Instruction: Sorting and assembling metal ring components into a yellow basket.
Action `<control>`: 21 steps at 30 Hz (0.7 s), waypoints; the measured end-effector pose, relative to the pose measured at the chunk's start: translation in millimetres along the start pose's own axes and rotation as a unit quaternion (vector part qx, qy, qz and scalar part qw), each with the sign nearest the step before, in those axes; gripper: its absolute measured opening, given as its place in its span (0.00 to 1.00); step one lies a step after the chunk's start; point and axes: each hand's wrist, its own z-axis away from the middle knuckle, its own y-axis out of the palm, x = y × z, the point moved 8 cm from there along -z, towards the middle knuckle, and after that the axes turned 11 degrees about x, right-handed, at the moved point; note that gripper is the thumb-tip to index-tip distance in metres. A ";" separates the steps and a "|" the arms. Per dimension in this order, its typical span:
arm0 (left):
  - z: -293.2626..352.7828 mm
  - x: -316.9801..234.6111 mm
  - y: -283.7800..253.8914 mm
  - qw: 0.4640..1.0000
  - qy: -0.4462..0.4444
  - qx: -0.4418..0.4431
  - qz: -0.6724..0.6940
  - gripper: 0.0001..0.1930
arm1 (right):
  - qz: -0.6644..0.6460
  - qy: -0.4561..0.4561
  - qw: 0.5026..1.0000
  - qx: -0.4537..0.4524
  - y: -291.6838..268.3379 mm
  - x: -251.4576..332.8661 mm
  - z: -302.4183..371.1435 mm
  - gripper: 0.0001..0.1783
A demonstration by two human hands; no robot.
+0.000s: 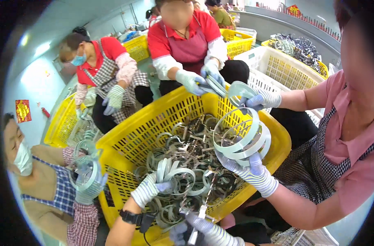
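My left hand (pixel 148 191), in a striped knit glove, is closed on several pale grey-green ring-shaped bands (pixel 165 169) above the near side of a yellow crate (pixel 131 125). Just below it, near the crate's front edge, my right hand (pixel 213 233) is gloved too. Its fingers close round a narrow whitish piece (pixel 201 212) that I cannot identify; part of it is hidden by the glove. Thin twisted metal strips (pixel 211 186) stick up beside it. Inside the crate lies a tangled heap of bands and metal strips (pixel 195 143).
At the right, a co-worker's gloved hands (pixel 256 174) hold large pale rings (pixel 236 143) over the crate. Opposite, another person's hands (pixel 191 82) grip several bands. A co-worker's hand (pixel 90 188) at the left holds rings too. White crates (pixel 291 67) stand behind.
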 end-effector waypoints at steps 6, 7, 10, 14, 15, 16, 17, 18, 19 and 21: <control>113.0 -22.6 36.5 0.992 0.057 -0.111 0.020 0.19 | 0.242 -0.048 0.968 -0.040 -44.8 3.4 -10.1 0.22; 122.1 -27.7 48.2 0.989 0.079 -0.125 0.003 0.17 | 0.246 -0.048 0.967 -0.039 -41.6 0.9 -9.6 0.22; 135.9 -19.0 63.2 0.989 0.075 -0.121 -0.032 0.18 | 0.277 -0.045 0.959 -0.042 -45.2 -1.3 -7.0 0.20; 147.1 -26.5 81.5 0.966 0.118 -0.112 -0.202 0.16 | 0.301 -0.081 0.950 -0.031 -31.5 -1.6 -4.4 0.13; 150.4 -25.7 85.3 0.966 0.124 -0.113 -0.197 0.16 | 0.279 -0.082 0.956 -0.036 -27.4 -3.3 -2.5 0.09; 152.3 -18.6 88.7 0.963 0.089 -0.110 -0.228 0.18 | 0.287 -0.080 0.954 -0.036 -24.0 -5.4 -3.1 0.09; 153.4 -11.2 91.2 0.959 0.053 -0.106 -0.258 0.21 | 0.283 -0.069 0.955 -0.059 -25.4 -8.1 -3.3 0.09; 154.0 -9.4 94.0 0.959 0.058 -0.111 -0.254 0.21 | 0.278 -0.057 0.955 -0.082 -27.8 -10.3 -2.8 0.10; 154.8 -5.7 94.6 0.985 0.107 -0.116 -0.069 0.21 | 0.295 -0.052 0.953 -0.034 -25.5 -12.4 -6.0 0.10; 155.9 0.3 93.8 0.967 0.160 -0.123 0.156 0.23 | 0.322 -0.072 0.943 -0.045 -27.8 -16.1 -6.6 0.11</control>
